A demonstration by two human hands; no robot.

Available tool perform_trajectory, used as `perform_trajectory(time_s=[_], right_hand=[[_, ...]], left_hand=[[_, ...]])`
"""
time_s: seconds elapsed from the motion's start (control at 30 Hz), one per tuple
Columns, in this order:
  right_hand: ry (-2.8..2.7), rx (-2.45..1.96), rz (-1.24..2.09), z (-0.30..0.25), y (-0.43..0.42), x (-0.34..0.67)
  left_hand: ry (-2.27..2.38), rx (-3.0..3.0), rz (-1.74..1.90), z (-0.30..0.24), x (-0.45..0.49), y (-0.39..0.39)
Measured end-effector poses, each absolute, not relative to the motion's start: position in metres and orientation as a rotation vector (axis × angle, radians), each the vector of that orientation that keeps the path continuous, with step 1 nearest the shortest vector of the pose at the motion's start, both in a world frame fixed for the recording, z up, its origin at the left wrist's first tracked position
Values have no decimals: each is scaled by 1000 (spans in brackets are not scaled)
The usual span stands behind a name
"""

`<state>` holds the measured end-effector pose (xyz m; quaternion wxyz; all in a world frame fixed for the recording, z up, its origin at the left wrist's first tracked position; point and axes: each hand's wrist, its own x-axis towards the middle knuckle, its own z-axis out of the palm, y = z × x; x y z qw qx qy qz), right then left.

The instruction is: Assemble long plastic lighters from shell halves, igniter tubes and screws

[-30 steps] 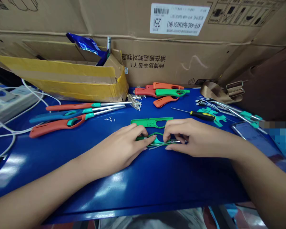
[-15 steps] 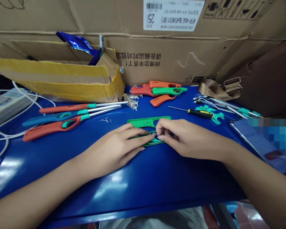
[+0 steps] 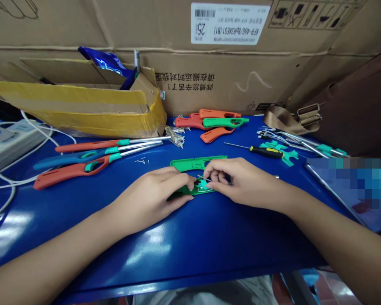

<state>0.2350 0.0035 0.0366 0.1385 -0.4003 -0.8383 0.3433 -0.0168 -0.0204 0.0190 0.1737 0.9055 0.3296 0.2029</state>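
Note:
My left hand [image 3: 157, 192] presses a green plastic lighter shell half [image 3: 190, 190] flat on the blue table [image 3: 190, 237], its fingers closed over the shell's left end. From the other side, my right hand [image 3: 238, 180] pinches a small teal trigger piece [image 3: 203, 183] with a thin metal part at the shell's middle. A second green shell half [image 3: 197, 162] lies just behind the two hands.
Three finished long lighters [image 3: 92, 154] lie at left near tiny screws [image 3: 142, 160]. Orange and green shells [image 3: 214, 123] sit at the back, a screwdriver [image 3: 260, 150] and teal parts with metal tubes [image 3: 301, 144] at right. A taped cardboard box [image 3: 79, 106] stands back left; cables [image 3: 6, 169] run far left.
My right hand has slid left along the shell towards my left hand, and its fingertips now pinch the teal piece at the shell's middle. The left hand has curled tighter over the shell.

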Motion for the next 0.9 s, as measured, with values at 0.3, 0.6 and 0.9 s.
perform_trajectory(time_s=[0.3,0.6,0.9], right_hand=[[-2367,-1135,899,25,5,230],[-2432,-1164,764,27,4,228],[-2480,-1087,683,24,7,232]], left_hand=[[927,2560,565,21,-15,-19],[969,2570,561,21,-16,-20],[1033,2521,648,16,-17,-18]])
